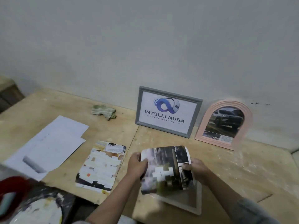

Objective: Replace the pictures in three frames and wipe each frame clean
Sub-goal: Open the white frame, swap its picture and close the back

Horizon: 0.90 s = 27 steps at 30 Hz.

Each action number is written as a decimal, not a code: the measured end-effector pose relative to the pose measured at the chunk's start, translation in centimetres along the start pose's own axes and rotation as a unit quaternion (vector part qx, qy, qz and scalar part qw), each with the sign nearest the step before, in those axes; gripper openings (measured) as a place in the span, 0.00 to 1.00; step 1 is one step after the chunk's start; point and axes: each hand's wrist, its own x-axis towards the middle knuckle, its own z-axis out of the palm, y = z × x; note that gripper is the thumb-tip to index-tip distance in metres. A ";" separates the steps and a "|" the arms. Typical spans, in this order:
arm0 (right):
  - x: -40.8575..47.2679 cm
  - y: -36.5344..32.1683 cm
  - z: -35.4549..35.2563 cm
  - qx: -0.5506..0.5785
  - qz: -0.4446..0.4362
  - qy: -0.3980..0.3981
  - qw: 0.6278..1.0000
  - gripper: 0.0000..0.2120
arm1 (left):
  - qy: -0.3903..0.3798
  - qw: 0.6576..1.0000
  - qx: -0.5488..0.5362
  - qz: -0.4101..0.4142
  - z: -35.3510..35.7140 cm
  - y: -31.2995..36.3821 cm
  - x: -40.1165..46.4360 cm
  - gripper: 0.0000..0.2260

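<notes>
The counter (pixel 161 136) is bare, matt wood, rough and dusted pale. The picture (pixel 166 168) is glossy printed paper, curling. White sheets (pixel 48 143) look like matt paper. The rag (pixel 104 111) is crumpled cloth. The grey frame (pixel 138 107) and the pink frame (pixel 249 126) look matt and smooth.

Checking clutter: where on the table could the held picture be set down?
Bare wood lies right of the hands, below the pink arched frame, and between the rag and grey frame. Crowded: white sheets and magazine page at left.

Grey frame (pixel 168 110), pink arched frame (pixel 224 125)
</notes>
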 end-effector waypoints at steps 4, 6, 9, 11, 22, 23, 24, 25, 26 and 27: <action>4.2 -3.7 5.5 -0.017 0.002 -0.011 1.000 0.05 | 0.123 0.987 -0.089 -0.052 -4.6 -0.2 0.6 0.16; 5.9 -5.3 9.0 -0.048 0.004 -0.028 0.998 0.04 | 0.184 0.974 -0.106 -0.078 -7.4 -0.8 1.0 0.16; 7.4 -7.5 15.3 -0.096 -0.015 -0.057 0.994 0.09 | 0.261 0.948 -0.134 -0.123 -12.1 -2.4 0.7 0.08; 8.0 -9.1 19.8 -0.120 -0.035 -0.080 0.989 0.11 | 0.289 0.935 -0.147 -0.146 -15.2 -3.6 0.7 0.03; 11.4 -15.0 41.6 -0.240 -0.103 -0.138 0.955 0.09 | 0.354 0.907 -0.168 -0.156 -30.4 -7.7 5.5 0.20; 11.8 -15.4 43.0 -0.248 -0.111 -0.133 0.953 0.06 | 0.349 0.911 -0.159 -0.152 -31.4 -8.0 6.0 0.21; 12.3 -15.6 44.4 -0.260 -0.116 -0.130 0.950 0.04 | 0.344 0.914 -0.156 -0.152 -32.4 -8.3 6.5 0.22; 12.8 -15.8 45.4 -0.277 -0.120 -0.127 0.945 0.09 | 0.343 0.914 -0.152 -0.153 -33.2 -8.5 6.9 0.24; 13.2 -16.0 46.4 -0.296 -0.120 -0.126 0.939 0.14 | 0.342 0.916 -0.147 -0.153 -33.8 -8.9 7.4 0.25; 13.7 -16.2 47.5 -0.315 -0.122 -0.124 0.933 0.18 | 0.340 0.916 -0.147 -0.155 -34.6 -9.1 7.9 0.27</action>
